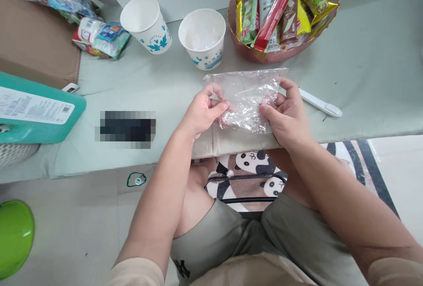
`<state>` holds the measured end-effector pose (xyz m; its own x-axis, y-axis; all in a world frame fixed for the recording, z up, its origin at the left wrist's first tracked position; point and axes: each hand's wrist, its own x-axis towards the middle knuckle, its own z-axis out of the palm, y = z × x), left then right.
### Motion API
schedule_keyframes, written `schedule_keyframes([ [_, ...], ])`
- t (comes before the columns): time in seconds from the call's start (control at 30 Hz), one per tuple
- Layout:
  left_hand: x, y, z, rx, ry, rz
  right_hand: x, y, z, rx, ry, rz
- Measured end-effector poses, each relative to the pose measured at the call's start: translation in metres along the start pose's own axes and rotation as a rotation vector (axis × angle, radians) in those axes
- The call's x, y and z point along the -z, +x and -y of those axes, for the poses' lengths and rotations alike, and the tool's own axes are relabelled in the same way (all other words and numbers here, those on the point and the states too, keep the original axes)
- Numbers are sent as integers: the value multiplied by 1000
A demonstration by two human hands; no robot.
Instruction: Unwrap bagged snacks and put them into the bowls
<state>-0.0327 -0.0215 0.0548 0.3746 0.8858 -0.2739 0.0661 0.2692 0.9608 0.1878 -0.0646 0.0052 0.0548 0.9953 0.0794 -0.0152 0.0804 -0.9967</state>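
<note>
Your left hand [207, 110] and right hand [286, 114] pinch opposite ends of the clear bag [246, 94], its long axis left-right over the near side of the counter [172, 96]; glare obscures its mouth.

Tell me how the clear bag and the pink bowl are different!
The clear bag is colourless, while the bowl is pinkish with a gold rim. The left hand and right hand hold the bag, but the bowl rests on the cloth. The bag looks thin and crinkled; the bowl looks firm and round. Both look shiny.
</note>
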Motion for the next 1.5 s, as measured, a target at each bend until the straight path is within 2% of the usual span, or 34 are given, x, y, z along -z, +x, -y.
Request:
schedule_keyframes([
  [0.1,1,0,1,-31,-2,-15,-1,0,0,-13,4,-20],
  [0.27,3,0,5,-107,-43,-11,-4,-2,9,-59,-37,131],
  [0.43,6,2,7,-93,-28,28,-3,-1,10,-72,-46,103],
  [0.67,10,4,4,-103,-53,-190,-1,1,10,-38,21,59],
  [0.8,8,1,0,-59,-112,-105,-1,1,15,-30,55,150],
  [0.9,5,-1,-3,-41,-52,-16,1,0,17,-58,51,213],
  [1.07,3,-4,-6,-17,23,28,0,-2,24,-161,83,257],
  [1.3,8,-6,-8,7,21,8,-1,-2,20,-161,98,175],
  [1.4,8,-6,-8,-26,-16,-17,0,-1,16,-121,91,86],
  [1.5,8,-4,-6,-96,-58,-36,1,0,15,-104,90,55],
])
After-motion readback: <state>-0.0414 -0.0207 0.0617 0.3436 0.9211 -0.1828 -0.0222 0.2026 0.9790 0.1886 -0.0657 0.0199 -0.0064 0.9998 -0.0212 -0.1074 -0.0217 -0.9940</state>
